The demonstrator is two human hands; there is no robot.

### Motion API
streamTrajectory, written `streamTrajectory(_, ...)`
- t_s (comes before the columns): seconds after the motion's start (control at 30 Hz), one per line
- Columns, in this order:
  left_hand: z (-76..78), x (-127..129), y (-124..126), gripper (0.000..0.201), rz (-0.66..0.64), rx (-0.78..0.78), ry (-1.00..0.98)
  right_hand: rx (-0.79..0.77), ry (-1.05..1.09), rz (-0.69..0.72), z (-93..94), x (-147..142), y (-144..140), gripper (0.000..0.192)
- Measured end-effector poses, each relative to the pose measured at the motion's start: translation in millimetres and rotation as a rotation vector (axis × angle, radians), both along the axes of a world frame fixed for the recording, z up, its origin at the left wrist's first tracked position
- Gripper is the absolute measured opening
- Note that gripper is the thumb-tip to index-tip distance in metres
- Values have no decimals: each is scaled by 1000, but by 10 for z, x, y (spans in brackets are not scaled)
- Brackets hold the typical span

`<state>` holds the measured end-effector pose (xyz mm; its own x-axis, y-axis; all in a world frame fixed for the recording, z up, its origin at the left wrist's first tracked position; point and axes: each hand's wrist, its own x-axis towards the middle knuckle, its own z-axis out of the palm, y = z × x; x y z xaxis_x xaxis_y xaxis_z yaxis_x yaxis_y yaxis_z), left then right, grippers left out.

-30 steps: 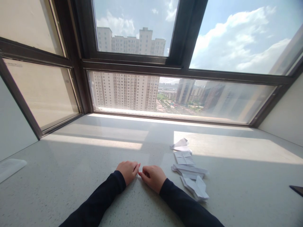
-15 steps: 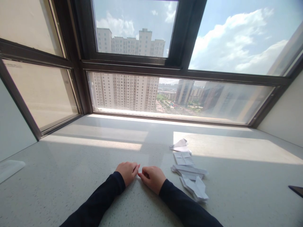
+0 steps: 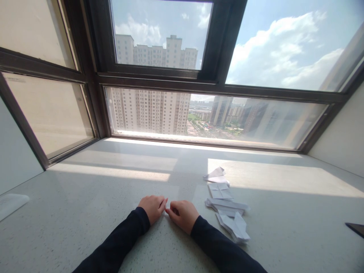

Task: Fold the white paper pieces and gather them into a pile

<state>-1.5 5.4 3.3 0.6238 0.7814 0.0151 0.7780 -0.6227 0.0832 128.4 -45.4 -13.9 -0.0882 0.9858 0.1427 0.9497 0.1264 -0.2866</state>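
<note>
My left hand (image 3: 152, 207) and my right hand (image 3: 182, 214) rest side by side on a pale speckled stone sill (image 3: 85, 212), both in dark sleeves. Their fingers are curled and the fingertips meet in the middle. Whether something small is pinched between them is hidden. Just right of my right hand lies a row of folded white paper pieces: a stack of pointed folds (image 3: 234, 226) nearest me, a flat layered bundle (image 3: 226, 205), a creased square (image 3: 219, 191), and a small folded shape (image 3: 216, 174) in the sunlight.
A dark-framed window (image 3: 159, 79) runs along the far edge of the sill, with tower blocks outside. A white flat object (image 3: 11, 203) lies at the far left edge. A dark corner of something (image 3: 355, 228) pokes in at the right edge.
The view has shifted very slightly. Both hands stay together in the same spot and the paper pieces have not moved.
</note>
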Motion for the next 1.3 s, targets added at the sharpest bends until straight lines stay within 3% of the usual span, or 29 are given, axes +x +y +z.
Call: streamTrajectory(1.3,-34,-7,24,44,-40,32,13,11,-4,1,-43,8,17,26)
